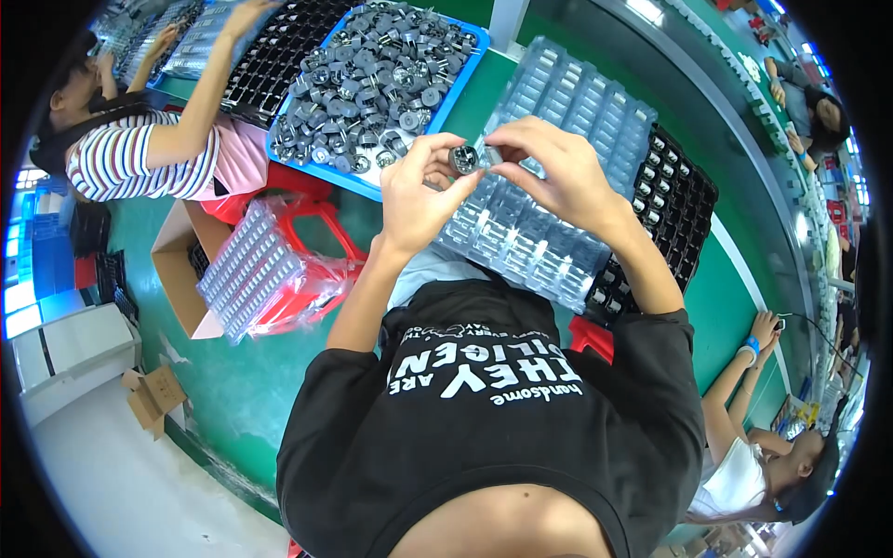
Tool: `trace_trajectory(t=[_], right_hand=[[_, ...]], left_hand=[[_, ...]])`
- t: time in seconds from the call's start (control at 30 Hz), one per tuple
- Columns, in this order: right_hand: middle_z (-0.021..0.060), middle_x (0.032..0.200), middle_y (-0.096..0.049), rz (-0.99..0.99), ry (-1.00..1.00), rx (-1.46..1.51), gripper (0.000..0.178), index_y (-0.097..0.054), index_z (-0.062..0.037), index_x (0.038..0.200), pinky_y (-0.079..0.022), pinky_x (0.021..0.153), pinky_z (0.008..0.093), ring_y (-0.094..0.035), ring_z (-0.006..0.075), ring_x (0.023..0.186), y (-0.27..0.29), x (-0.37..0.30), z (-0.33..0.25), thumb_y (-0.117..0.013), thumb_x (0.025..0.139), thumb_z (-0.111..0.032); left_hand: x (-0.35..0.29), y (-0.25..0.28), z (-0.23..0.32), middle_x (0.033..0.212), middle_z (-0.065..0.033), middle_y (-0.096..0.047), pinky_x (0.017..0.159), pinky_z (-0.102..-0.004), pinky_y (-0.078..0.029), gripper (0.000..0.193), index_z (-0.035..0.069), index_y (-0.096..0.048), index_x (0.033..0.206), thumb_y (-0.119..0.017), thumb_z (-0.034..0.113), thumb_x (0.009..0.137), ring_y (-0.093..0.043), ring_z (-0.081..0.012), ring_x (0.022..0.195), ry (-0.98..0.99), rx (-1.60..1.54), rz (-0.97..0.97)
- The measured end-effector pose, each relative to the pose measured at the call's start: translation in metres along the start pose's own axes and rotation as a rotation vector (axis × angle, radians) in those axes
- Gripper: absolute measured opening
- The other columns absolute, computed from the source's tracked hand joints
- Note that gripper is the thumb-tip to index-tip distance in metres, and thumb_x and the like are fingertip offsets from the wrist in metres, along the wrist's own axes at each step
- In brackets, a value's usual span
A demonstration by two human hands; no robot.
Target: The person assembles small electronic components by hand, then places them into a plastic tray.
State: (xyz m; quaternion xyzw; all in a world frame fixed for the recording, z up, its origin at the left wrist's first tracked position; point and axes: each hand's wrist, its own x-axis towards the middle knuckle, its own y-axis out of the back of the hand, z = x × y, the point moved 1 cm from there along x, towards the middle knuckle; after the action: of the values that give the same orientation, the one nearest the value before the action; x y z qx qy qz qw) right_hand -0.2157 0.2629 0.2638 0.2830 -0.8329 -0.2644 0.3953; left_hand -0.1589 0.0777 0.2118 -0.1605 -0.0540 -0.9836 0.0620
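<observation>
In front of my chest, my left hand (414, 197) pinches a round dark grey part (464, 159) with metal pieces showing inside its open face. Close against it, my right hand (566, 177) grips a small clear-grey piece (489, 157) between thumb and fingertips. The two pieces are side by side; whether they touch is hard to tell. Beneath my hands lie clear plastic blister trays (526, 237) with rows of pockets holding shiny small parts. A blue tray (482, 42) heaped with similar round grey parts (372, 84) sits ahead to the left.
Black pocketed trays (677, 209) are at the right, with another black tray (279, 56) beyond the blue one. On the left, a red stool (321, 223) bears a wrapped clear tray (251, 274) beside a cardboard box (181, 270). Co-workers sit at left, lower right and far right.
</observation>
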Motion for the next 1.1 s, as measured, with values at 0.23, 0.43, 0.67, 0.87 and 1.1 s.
trace_trajectory(t=[0.23, 0.43, 0.67, 0.87, 1.1], right_hand=[[0.0117, 0.096, -0.065, -0.005, 0.163, -0.188, 0.031, -0.063, -0.0002, 0.102, -0.056, 0.067, 0.0329, -0.067, 0.0258, 0.079, -0.004, -0.001, -0.013, -0.077, 0.075, -0.005], [0.0113, 0.095, -0.065, -0.002, 0.178, -0.221, 0.031, -0.063, -0.0003, 0.101, -0.056, 0.067, 0.0335, -0.067, 0.0267, 0.08, -0.006, -0.003, -0.015, -0.077, 0.074, -0.006], [0.0113, 0.096, -0.065, -0.001, 0.179, -0.255, 0.031, -0.063, -0.0007, 0.102, -0.056, 0.068, 0.034, -0.067, 0.0271, 0.081, -0.006, -0.005, -0.018, -0.077, 0.074, -0.007], [0.0103, 0.095, -0.064, -0.035, 0.166, -0.279, 0.032, -0.063, -0.0014, 0.102, -0.056, 0.067, 0.034, -0.066, 0.0271, 0.08, -0.003, -0.006, -0.021, -0.077, 0.074, -0.008], [0.0102, 0.094, -0.064, 0.014, 0.186, -0.312, 0.035, -0.063, -0.0019, 0.103, -0.055, 0.066, 0.0338, -0.066, 0.0264, 0.079, -0.003, -0.012, -0.022, -0.077, 0.072, -0.008]], left_hand=[[-0.007, 0.0, 0.007, 0.077, -0.0056, -0.067, 0.056, -0.0206, -0.05, 0.042, -0.001, -0.062, 0.109, -0.08, -0.003, 0.07, -0.066, -0.0075, 0.063, -0.253, 0.295, 0.008], [-0.01, 0.0, 0.008, 0.078, -0.0059, -0.068, 0.056, -0.0214, -0.051, 0.043, 0.001, -0.062, 0.108, -0.079, -0.003, 0.069, -0.067, -0.0096, 0.062, -0.303, 0.365, 0.011], [-0.011, -0.001, 0.007, 0.079, -0.0068, -0.068, 0.056, -0.0225, -0.052, 0.044, 0.0, -0.062, 0.108, -0.079, -0.003, 0.067, -0.067, -0.0112, 0.063, -0.335, 0.395, -0.021], [-0.013, -0.004, 0.009, 0.077, -0.0073, -0.068, 0.055, -0.0246, -0.053, 0.041, 0.001, -0.061, 0.106, -0.077, -0.003, 0.069, -0.068, -0.0142, 0.062, -0.349, 0.407, -0.033], [-0.014, -0.007, 0.011, 0.078, -0.008, -0.069, 0.057, -0.0225, -0.053, 0.042, 0.0, -0.062, 0.106, -0.08, -0.002, 0.069, -0.068, -0.0117, 0.064, -0.278, 0.319, -0.025]])
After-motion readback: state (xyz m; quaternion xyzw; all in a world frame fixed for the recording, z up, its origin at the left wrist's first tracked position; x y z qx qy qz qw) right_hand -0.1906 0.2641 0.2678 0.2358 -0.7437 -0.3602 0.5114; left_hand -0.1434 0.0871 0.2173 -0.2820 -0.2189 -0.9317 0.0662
